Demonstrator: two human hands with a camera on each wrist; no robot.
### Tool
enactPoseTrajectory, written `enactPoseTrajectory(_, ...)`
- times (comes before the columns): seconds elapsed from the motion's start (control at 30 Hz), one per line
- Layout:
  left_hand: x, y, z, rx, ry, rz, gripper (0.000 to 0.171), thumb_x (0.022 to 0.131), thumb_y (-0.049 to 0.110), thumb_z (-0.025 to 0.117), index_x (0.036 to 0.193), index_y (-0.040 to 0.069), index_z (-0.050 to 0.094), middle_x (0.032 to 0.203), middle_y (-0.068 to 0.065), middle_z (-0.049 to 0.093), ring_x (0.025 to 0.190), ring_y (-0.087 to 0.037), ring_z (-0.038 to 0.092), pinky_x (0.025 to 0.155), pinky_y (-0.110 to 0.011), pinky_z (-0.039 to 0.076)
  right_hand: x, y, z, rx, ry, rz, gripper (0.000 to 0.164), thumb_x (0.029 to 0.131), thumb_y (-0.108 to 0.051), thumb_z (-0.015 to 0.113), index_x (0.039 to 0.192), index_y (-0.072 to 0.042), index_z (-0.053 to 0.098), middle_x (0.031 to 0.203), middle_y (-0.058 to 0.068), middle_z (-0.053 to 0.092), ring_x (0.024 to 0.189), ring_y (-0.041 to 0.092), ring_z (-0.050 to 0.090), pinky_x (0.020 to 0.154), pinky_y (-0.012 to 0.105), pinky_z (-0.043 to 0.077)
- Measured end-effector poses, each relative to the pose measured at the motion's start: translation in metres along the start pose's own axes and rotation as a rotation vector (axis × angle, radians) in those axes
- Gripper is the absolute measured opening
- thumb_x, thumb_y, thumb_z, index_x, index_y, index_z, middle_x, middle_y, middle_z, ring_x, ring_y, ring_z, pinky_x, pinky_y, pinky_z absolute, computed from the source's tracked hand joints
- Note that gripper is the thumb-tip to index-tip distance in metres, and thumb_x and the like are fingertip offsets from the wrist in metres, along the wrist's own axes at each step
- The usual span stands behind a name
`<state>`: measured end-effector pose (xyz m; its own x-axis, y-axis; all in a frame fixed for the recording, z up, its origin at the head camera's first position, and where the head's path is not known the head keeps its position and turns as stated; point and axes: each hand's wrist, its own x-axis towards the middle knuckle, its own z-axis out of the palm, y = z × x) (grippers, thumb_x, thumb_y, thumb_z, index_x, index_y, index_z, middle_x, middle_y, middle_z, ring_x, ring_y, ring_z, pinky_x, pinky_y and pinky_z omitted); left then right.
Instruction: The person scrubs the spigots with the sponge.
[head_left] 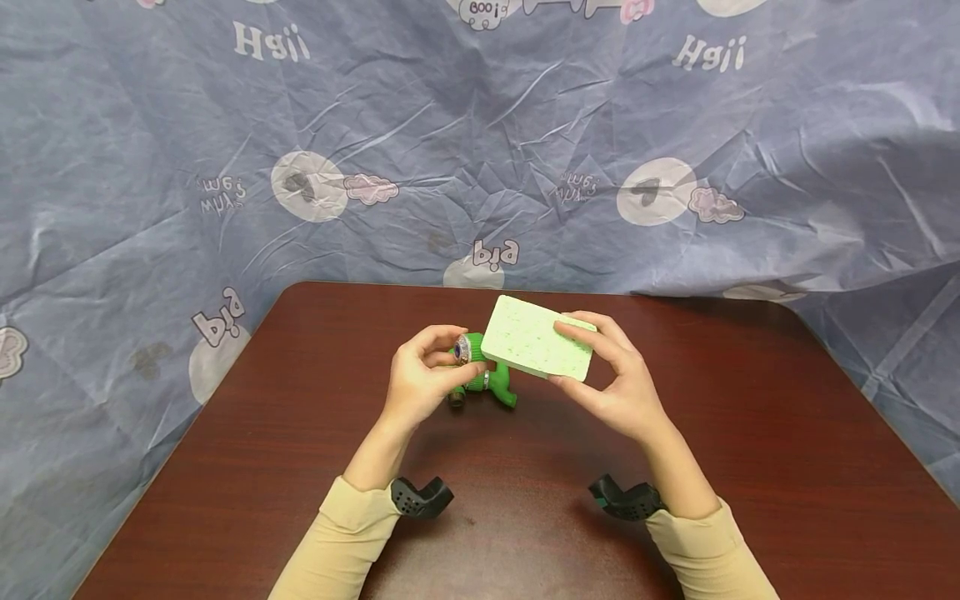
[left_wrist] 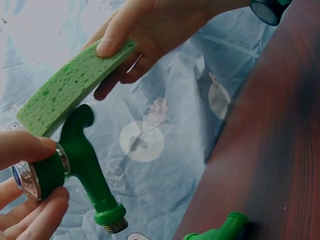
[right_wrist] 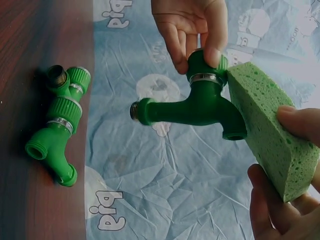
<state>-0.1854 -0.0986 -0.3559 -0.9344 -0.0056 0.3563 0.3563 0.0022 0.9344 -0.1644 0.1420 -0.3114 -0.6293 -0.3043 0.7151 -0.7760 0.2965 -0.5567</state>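
My left hand (head_left: 422,377) grips a green faucet (right_wrist: 192,111) by its ribbed round knob, fingers and thumb on opposite sides. The faucet is off the table, its threaded brass end and curved spout showing in both wrist views. In my right hand (head_left: 621,385) is a light green sponge (head_left: 534,335), pinched between thumb and fingers at one end. The sponge's far end lies right at the faucet's knob and spout. From the head view, the sponge hides most of the held faucet.
More green faucet pieces (right_wrist: 57,142) lie on the dark reddish-brown table (head_left: 300,467) beneath and behind the hands. A blue-grey printed cloth (head_left: 480,150) hangs behind the table. Black wrist mounts (head_left: 420,497) sit at both cuffs.
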Motion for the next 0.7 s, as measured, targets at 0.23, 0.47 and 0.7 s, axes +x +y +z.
enactPoseTrajectory(0.23, -0.004, 0.016, 0.002, 0.000, 0.081, -0.012, 0.038, 0.065, -0.004, 0.082, 0.101, -0.002, 0.067, 0.088, -0.009, 0.066, 0.075, -0.023, 0.066, 0.061, -0.023, 0.054, 0.001, -0.001, -0.003, -0.028, 0.032, -0.013, 0.052, 0.060, 0.019, 0.076, 0.110, 0.012, 0.060, 0.115, 0.026, 0.053, 0.112, 0.019, 0.049, 0.093, 0.021, 0.037)
enactPoseTrajectory(0.47, -0.009, 0.034, 0.006, 0.064, 0.118, 0.038, 0.030, 0.068, -0.002, 0.080, 0.094, -0.005, 0.066, 0.082, -0.016, 0.067, 0.071, -0.028, 0.065, 0.062, -0.023, 0.053, 0.002, -0.001, -0.003, -0.093, 0.130, -0.025, 0.052, 0.060, 0.017, 0.076, 0.109, 0.010, 0.061, 0.115, 0.026, 0.054, 0.111, 0.022, 0.049, 0.092, 0.019, 0.037)
enactPoseTrajectory(0.7, -0.009, 0.032, 0.005, 0.089, 0.109, 0.040, 0.026, 0.071, 0.002, 0.080, 0.092, -0.004, 0.065, 0.077, -0.015, 0.067, 0.067, -0.024, 0.065, 0.061, -0.023, 0.053, 0.001, 0.001, 0.001, -0.065, 0.088, -0.087, 0.053, 0.058, 0.016, 0.077, 0.109, 0.010, 0.061, 0.114, 0.027, 0.054, 0.111, 0.024, 0.050, 0.092, 0.020, 0.038)
